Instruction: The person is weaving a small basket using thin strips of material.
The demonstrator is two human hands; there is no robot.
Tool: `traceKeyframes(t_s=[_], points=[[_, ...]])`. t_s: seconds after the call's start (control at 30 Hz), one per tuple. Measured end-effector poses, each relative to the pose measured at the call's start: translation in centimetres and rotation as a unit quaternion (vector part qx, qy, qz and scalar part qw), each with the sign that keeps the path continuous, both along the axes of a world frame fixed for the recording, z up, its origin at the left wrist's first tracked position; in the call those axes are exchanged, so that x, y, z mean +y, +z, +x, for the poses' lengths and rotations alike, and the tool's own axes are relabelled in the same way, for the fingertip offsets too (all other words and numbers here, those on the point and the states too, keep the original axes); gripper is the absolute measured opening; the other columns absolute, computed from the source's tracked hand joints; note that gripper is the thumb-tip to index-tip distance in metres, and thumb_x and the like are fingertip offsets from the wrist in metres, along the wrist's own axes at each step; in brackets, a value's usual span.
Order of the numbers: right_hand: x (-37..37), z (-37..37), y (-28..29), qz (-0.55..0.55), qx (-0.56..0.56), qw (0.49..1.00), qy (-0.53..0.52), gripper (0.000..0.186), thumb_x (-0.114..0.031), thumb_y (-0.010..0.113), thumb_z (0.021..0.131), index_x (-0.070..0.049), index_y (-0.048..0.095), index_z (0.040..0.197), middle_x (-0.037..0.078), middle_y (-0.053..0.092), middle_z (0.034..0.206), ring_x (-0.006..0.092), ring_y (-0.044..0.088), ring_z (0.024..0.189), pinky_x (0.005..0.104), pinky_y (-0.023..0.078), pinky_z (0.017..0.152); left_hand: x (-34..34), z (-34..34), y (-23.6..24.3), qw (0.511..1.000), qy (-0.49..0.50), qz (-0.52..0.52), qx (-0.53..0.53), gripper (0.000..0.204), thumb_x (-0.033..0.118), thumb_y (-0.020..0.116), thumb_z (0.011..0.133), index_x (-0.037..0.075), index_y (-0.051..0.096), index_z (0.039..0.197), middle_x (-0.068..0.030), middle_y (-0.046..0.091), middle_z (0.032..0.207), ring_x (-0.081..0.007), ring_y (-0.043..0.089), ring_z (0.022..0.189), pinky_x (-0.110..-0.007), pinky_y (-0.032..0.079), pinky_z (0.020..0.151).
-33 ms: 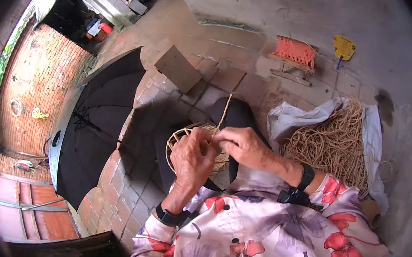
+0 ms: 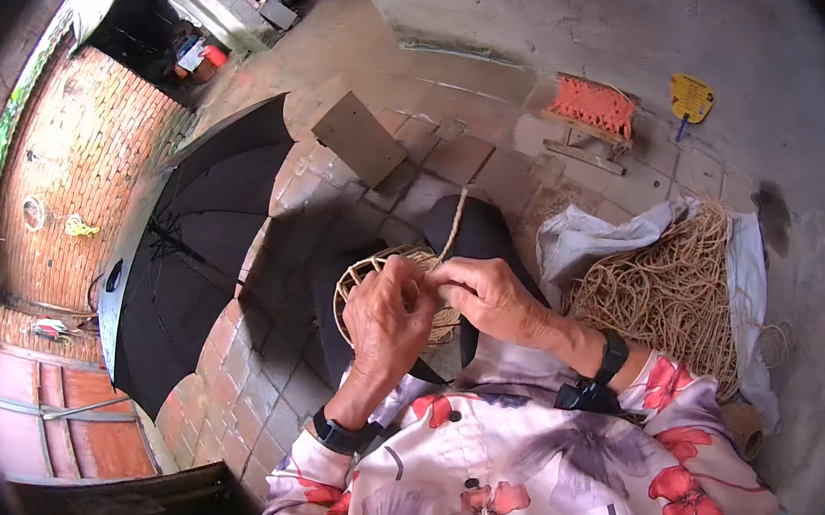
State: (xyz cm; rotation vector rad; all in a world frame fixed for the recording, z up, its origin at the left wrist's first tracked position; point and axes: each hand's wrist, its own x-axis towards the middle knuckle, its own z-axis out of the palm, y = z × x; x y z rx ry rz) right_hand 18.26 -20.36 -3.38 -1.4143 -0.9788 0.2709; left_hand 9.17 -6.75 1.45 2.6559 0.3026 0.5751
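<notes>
A small round woven basket (image 2: 354, 282) with an open ribbed rim sits at my lap, between my dark-trousered legs. My left hand (image 2: 386, 320) is closed on the basket's rim, fingers curled over it. My right hand (image 2: 489, 296) is beside it, pinching a braided straw cord (image 2: 455, 224) that rises upright from the rim; the fingertips of both hands nearly meet, partly hiding the work. At my right, a white sack (image 2: 747, 283) lies open with a heap of tan twisted cord (image 2: 651, 283) in it.
A black open umbrella (image 2: 179, 324) stands on its side at my left on the brick-paved floor (image 2: 453, 159). Ahead are a board (image 2: 357, 139), a small stool with orange webbing (image 2: 594, 106) and a yellow fan (image 2: 690, 94) by the grey wall (image 2: 558, 21). A brick wall (image 2: 92, 153) is at left.
</notes>
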Motion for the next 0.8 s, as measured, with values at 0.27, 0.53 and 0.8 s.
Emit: traceKeyframes(t_s=[0.27,0.53,0.8], points=[[-0.6,-0.6,-0.2,0.018,0.247,0.962,0.116,0.031,-0.011,0.053,0.093,0.0,0.057,0.122,0.007,0.066,0.104,0.014,0.064,0.085,0.0306,0.053,0.071,0.2,-0.4,0.6,1.0,-0.011,0.0,0.019,0.022,0.005,0.066,0.075,0.01,0.059,0.096,-0.0064,0.059,0.067,-0.0278,0.061,0.064,-0.042,0.046,0.059],[-0.4,-0.1,-1.9,0.08,0.517,0.824,0.218,0.043,-0.016,0.059,0.087,-0.007,0.048,0.128,0.003,0.061,0.116,0.01,0.056,0.074,0.0242,0.044,0.063,3.6,0.2,2.9,0.959,-0.218,-0.145,0.109,0.041,-0.005,0.048,0.086,0.009,0.054,0.124,-0.0152,0.069,0.09,-0.0349,0.069,0.089,-0.04,0.053,0.077],[-0.7,0.6,-0.4,-0.007,0.395,0.909,0.13,0.031,-0.013,0.053,0.091,-0.006,0.051,0.121,0.002,0.064,0.108,0.0098,0.057,0.077,0.0243,0.046,0.069,2.9,0.5,2.8,0.957,-0.274,-0.078,0.055,0.027,0.002,0.06,0.085,0.008,0.065,0.112,-0.0161,0.069,0.095,-0.0359,0.069,0.081,-0.039,0.054,0.068]])
